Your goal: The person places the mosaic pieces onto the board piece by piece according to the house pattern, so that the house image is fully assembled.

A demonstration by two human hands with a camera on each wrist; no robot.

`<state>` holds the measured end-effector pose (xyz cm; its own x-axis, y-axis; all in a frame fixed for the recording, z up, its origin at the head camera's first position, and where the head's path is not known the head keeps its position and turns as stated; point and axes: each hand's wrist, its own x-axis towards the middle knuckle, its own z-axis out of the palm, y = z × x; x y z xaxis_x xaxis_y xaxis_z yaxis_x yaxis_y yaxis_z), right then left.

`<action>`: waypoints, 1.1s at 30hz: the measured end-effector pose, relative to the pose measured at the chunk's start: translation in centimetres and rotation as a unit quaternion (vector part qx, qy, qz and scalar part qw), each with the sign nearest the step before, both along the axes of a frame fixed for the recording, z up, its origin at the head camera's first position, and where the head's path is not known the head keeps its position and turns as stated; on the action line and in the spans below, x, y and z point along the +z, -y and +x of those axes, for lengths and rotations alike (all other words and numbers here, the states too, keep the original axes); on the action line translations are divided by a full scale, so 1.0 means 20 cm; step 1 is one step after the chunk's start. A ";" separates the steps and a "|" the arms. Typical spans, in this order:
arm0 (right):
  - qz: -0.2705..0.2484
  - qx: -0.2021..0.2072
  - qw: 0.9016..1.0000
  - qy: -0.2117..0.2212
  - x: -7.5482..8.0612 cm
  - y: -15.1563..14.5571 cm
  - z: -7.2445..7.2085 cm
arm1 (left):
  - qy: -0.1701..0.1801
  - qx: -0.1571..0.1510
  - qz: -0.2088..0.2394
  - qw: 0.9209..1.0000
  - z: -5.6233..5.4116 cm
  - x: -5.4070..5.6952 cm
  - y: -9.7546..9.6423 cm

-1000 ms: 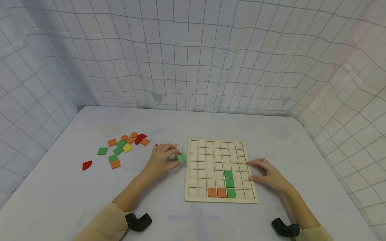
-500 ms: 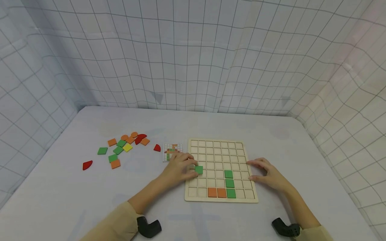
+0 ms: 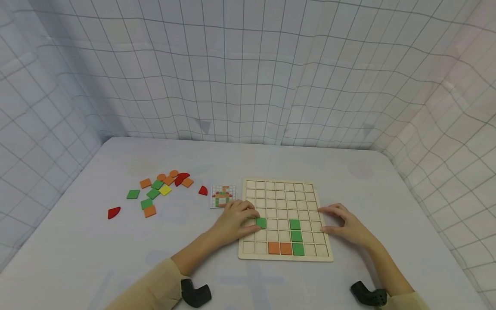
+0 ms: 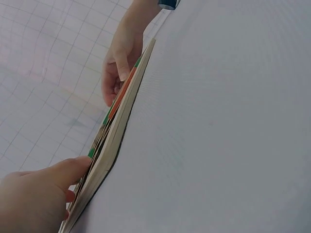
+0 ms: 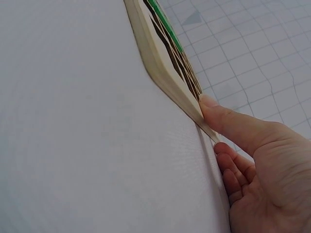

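Observation:
My left hand (image 3: 234,221) is over the left part of the wooden grid board (image 3: 285,257), pinching a green square tile (image 3: 261,223) between thumb and fingers. That tile lies at a cell of the second column, level with the topmost of three green tiles (image 3: 296,236) stacked in one column. Two orange square tiles (image 3: 280,248) fill cells in the bottom row. At the board's right edge, my right hand (image 3: 346,224) touches the rim with its thumb (image 5: 226,119) and fingertips, which stand apart. In the left wrist view, the pinched tile is mostly hidden by the left thumb (image 4: 73,170).
A pattern card (image 3: 223,196) lies left of the board, partly behind the left hand. A red quarter-round piece (image 3: 203,190) is beside it. Farther left are several loose green and orange tiles, a yellow tile (image 3: 165,190) and another red piece (image 3: 114,212) on the white table (image 3: 155,150).
My left hand has carried the green tile from over the pattern card rightward and nearer, down to the second column of the board. The card is now uncovered. My right hand has stayed at the rim.

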<state>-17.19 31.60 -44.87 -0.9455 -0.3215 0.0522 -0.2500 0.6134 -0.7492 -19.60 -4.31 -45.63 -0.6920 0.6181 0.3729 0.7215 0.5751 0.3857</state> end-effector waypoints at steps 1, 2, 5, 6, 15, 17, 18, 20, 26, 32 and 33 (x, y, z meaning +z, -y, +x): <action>0.000 0.000 1.000 0.000 0.00 0.00 0.00 | 0.001 0.000 0.001 1.000 0.00 0.00 0.00; -0.001 0.000 1.000 -0.001 0.00 0.00 0.00 | 0.002 0.001 0.002 1.000 0.00 0.00 0.00; -0.002 0.002 1.000 -0.002 0.00 0.00 0.00 | 0.004 0.004 0.005 1.000 0.00 -0.01 0.00; -0.002 0.003 1.000 -0.004 0.00 0.00 0.00 | 0.005 0.004 0.007 1.000 0.00 -0.01 0.00; 0.009 0.000 1.000 -0.007 0.00 0.00 0.00 | 0.033 0.006 0.030 0.999 0.00 0.00 -0.01; 0.012 0.000 1.000 -0.009 0.00 0.00 0.00 | 0.034 0.006 0.034 0.999 0.01 0.01 -0.01; 0.013 0.000 1.000 -0.010 0.00 0.00 0.00 | 0.034 0.006 0.036 0.999 0.01 0.01 -0.01; 0.012 0.001 1.000 -0.009 0.00 0.00 0.00 | 0.035 0.007 0.038 0.999 0.01 0.01 -0.01; -0.003 0.008 1.000 -0.007 0.01 0.00 0.00 | 0.046 0.011 0.035 0.998 0.01 0.03 0.00; -0.007 0.015 1.000 -0.013 0.01 0.00 0.00 | 0.052 0.060 0.070 0.994 -0.03 0.08 0.08; -0.006 0.016 1.000 -0.014 0.00 0.00 0.00 | 0.047 0.070 0.076 0.994 -0.04 0.09 0.11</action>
